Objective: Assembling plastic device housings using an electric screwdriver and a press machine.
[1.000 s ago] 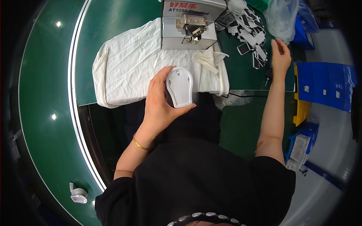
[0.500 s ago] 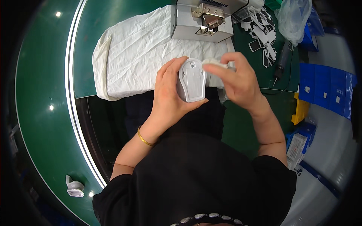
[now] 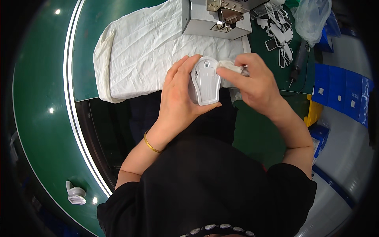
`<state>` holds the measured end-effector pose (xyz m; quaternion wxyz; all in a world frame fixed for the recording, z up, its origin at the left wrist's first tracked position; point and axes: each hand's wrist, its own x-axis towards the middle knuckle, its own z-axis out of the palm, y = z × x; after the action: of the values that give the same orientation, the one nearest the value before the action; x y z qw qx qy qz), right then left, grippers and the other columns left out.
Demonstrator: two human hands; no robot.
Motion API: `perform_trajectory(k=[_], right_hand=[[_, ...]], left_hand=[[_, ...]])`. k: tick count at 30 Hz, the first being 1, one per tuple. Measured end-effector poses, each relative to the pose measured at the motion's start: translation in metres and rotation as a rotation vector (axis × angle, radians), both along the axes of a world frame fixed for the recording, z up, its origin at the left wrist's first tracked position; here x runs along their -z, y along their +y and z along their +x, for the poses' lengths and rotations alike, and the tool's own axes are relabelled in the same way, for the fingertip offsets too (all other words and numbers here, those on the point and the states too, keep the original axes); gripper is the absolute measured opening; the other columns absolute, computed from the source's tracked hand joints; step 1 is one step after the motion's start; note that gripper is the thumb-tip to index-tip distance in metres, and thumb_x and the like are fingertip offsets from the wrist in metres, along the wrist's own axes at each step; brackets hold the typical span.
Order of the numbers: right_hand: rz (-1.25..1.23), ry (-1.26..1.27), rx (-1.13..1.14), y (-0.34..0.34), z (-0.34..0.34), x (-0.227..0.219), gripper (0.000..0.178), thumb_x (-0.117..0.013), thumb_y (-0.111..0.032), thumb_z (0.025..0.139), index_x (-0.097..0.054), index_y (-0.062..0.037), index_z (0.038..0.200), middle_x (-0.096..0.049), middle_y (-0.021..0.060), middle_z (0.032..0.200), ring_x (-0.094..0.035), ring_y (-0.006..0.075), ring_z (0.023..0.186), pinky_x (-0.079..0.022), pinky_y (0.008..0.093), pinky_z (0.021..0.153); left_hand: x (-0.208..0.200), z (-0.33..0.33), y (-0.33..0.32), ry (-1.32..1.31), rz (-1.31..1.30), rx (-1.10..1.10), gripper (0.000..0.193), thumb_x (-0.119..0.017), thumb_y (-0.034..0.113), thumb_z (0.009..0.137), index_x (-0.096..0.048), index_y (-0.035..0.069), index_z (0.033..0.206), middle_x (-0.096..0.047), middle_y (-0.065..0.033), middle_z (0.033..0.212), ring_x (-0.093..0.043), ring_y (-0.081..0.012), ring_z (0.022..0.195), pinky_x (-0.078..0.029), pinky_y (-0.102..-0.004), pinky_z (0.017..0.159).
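Note:
A white plastic housing (image 3: pixel 207 83) with a rounded top and a narrower lower end is gripped along its left side and bottom by my left hand (image 3: pixel 178 93). Its recessed face, with a small round hole near the top, is turned up toward me. In my right hand (image 3: pixel 254 79) a bunched white cloth (image 3: pixel 230 66) is pinched between thumb and fingers. The cloth is at the housing's upper right rim; whether it touches I cannot tell. Beneath and beyond both hands, a white cloth cover (image 3: pixel 138 59) lies over the green table (image 3: pixel 85 85).
A grey machine with a metal fixture (image 3: pixel 217 23) stands at the back. Right of it lie several white and black flat parts (image 3: pixel 280 35), a clear plastic bag (image 3: pixel 314 19) and an electric screwdriver (image 3: pixel 299 65). Blue bins (image 3: pixel 341 91) line the right. Another white part (image 3: pixel 75 193) rests far left.
The housing and both hands have shifted slightly right in the picture. My right forearm has swung outward, and the bunched cloth has moved a little to the right with my hand.

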<state>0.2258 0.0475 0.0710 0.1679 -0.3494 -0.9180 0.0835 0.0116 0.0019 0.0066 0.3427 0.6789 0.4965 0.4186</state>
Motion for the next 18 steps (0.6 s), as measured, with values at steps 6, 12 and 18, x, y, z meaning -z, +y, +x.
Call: perform_trajectory(k=[6, 12, 18], right_hand=[[0.069, -0.098, -0.037, 0.003, -0.007, -0.010, 0.043, -0.067, 0.006, 0.066, -0.072, -0.0093, 0.106, -0.055, 0.0118, 0.102, -0.059, 0.0286, 0.090, -0.052, 0.0353, 0.071], [0.071, -0.336, -0.060, 0.025, 0.009, -0.026, 0.033, -0.065, 0.004, 0.069, -0.070, -0.0066, 0.100, -0.055, 0.0139, 0.103, -0.059, 0.0331, 0.095, -0.051, 0.0391, 0.080], [-0.074, -0.090, 0.056, 0.016, 0.008, -0.023, 0.029, -0.060, 0.010, 0.076, -0.069, -0.0048, 0.099, -0.054, 0.0148, 0.104, -0.058, 0.0296, 0.089, -0.050, 0.0357, 0.077]], left_hand=[[0.002, 0.000, 0.001, 0.037, 0.038, -0.001, 0.106, -0.096, 0.020, 0.053, -0.041, 0.003, 0.143, -0.054, -0.0126, 0.137, -0.052, -0.0341, 0.125, -0.043, -0.0423, 0.106], [0.005, 0.001, 0.000, 0.030, 0.053, -0.004, 0.103, -0.096, 0.018, 0.053, -0.044, 0.002, 0.140, -0.055, -0.0141, 0.135, -0.054, -0.0347, 0.122, -0.044, -0.0419, 0.105], [0.004, 0.001, 0.001, 0.020, 0.068, -0.001, 0.102, -0.096, 0.018, 0.051, -0.045, 0.001, 0.138, -0.057, -0.0149, 0.130, -0.056, -0.0354, 0.118, -0.045, -0.0418, 0.102]])
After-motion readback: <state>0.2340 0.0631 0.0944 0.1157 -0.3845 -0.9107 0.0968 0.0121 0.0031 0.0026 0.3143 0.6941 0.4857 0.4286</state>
